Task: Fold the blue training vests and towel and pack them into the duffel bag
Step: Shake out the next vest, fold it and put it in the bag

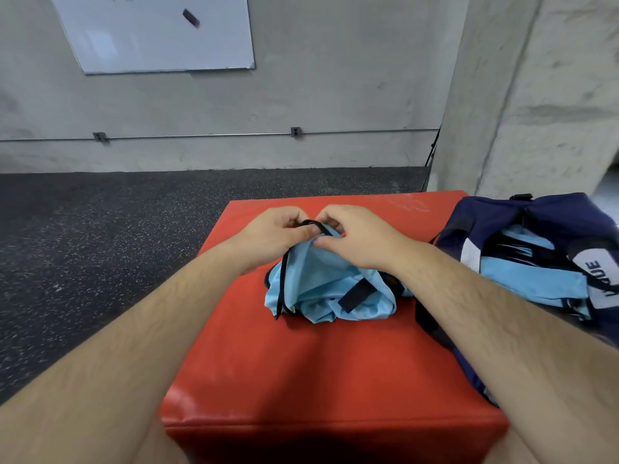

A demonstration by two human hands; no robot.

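A crumpled light blue training vest with black trim lies in the middle of the red padded box. My left hand and my right hand meet above it, and both pinch its black-edged top, which is lifted a little off the heap. To the right, the navy duffel bag lies open on the box, with light blue fabric folded inside it. My right forearm covers the bag's near left side.
The red box stands on a dark speckled rubber floor. A concrete wall with a whiteboard and a thin pipe runs behind. A concrete pillar rises at the right, behind the bag.
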